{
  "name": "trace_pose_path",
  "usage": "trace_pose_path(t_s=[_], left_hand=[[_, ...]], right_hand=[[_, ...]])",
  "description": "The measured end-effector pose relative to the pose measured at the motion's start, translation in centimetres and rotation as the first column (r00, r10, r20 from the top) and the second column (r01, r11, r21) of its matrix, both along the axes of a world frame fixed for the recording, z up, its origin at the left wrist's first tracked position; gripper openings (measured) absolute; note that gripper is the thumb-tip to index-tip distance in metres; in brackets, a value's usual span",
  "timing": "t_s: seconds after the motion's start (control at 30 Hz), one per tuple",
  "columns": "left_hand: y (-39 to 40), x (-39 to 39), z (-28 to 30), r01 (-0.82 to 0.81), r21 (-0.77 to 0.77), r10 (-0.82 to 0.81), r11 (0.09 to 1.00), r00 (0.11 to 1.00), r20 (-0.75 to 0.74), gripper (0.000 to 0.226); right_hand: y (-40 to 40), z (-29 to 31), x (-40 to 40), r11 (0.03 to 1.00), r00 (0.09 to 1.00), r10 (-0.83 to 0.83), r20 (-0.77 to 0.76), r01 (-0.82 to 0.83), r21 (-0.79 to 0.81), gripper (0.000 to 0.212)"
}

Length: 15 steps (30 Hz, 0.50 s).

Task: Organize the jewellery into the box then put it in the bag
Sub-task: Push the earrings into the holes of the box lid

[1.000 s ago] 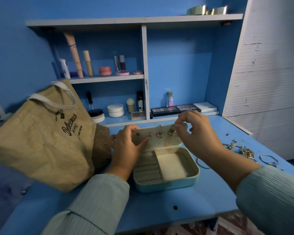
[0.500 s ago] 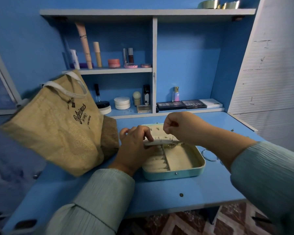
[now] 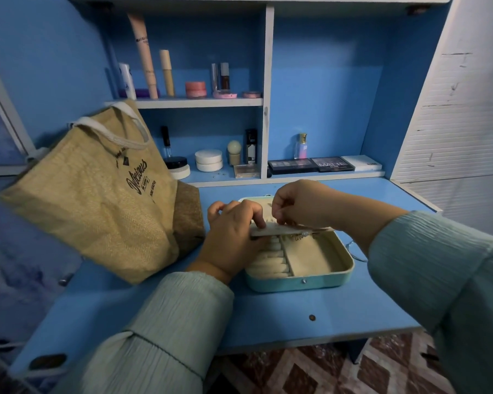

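A small blue-green jewellery box (image 3: 299,280) sits open on a blue desk (image 3: 268,317), close to the front edge. Inside it is cream and soft, with a row of little rolls on the left side and a bare square space on the right. A flat cream panel (image 3: 279,231) lies across the back part of the box, almost level. The left hand (image 3: 234,237) holds the left end of this panel, with the fingers curled over its top edge and the thumb under it. The right hand (image 3: 302,206) is above the panel with its fingers curled tight, pinching at the panel's top; what sits between the fingertips is too small to make out. Some small gold jewellery (image 3: 298,237) hangs just under the panel's front edge, over the square space. A thin silver ring-shaped piece (image 3: 356,253) lies on the desk just to the right of the box, partly hidden by the right sleeve. A tan woven bag (image 3: 97,194) with white handles stands on the desk to the left of the box, near the left hand. Behind the box, the shelves (image 3: 199,103) hold make-up tubes, little jars and flat colour palettes (image 3: 310,165).
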<state>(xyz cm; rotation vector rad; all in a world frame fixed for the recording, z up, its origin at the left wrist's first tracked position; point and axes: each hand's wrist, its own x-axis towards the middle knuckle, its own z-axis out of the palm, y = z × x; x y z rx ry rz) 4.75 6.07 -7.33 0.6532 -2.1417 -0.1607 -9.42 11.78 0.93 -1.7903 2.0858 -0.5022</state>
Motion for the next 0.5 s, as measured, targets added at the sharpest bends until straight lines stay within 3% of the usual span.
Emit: trace_pose_path(t_s=[0.27,0.5], left_hand=[[-0.26,-0.15,-0.11,0.033,-0.016,-0.033,0.999,0.999,-0.036,0.023],[-0.32,-0.17,-0.15,0.021,-0.052,-0.024,0.998,0.999,-0.043,0.032]], right_hand=[[-0.17,0.15,-0.01,0.996,0.994,0.084,-0.064,-0.082,0.037,0.019],[-0.09,0.06,0.01,0.997,0.995,0.073,-0.065,-0.072,0.026,0.024]])
